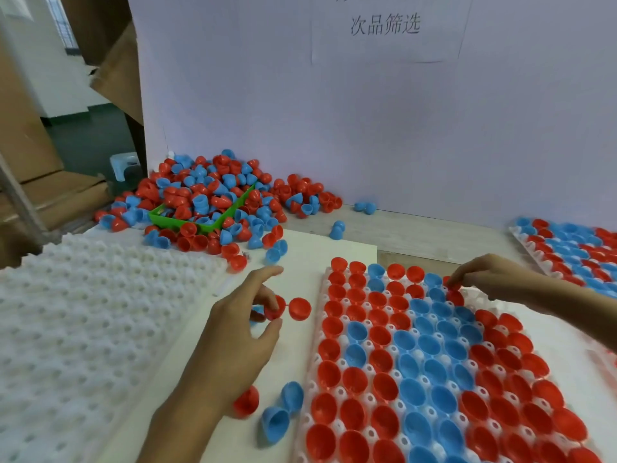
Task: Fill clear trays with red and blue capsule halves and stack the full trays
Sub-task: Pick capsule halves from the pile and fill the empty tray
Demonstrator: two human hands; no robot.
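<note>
Pinched between your left hand's [243, 325] thumb and fingertips is a joined pair of red capsule halves [288, 309], held just left of the nearly full tray [321, 289], while your right hand [484, 275] pinches a red half [453, 285] at the tray's far right rows. You're mid-filling; next, I'd judge, seat that half in an empty pocket. Both wrists reach forward, palms down.

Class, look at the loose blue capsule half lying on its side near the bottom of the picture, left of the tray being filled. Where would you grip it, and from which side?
Pinch the blue capsule half across its open rim, probably from above. It lies tipped on the white board, mouth toward the camera, so the rim edges are exposed. The tray on its right and the red half on its left crowd side approaches.
</note>
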